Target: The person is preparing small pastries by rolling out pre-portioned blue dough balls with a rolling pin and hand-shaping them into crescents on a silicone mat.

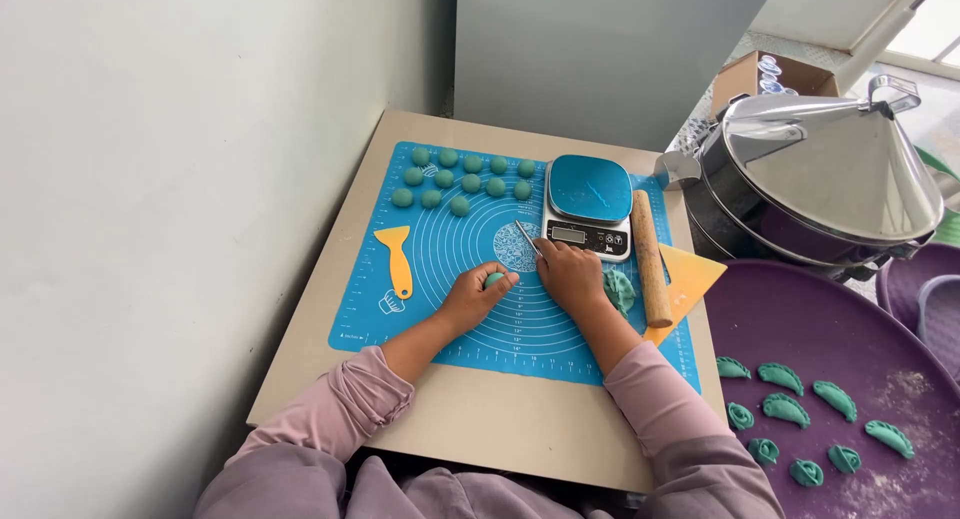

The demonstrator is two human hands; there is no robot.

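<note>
Left hand (470, 297) curled around a green dough ball (494, 279) on the blue mat (440, 249), right hand (570, 274) just beside it, fingers closed on a thin metal tool (527, 237) slanting up-left.

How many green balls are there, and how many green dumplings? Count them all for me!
Green balls on the blue mat: 13
Green ball in the left hand: 1
Folded green dumplings on the purple tray: 9
Total: 23
</note>
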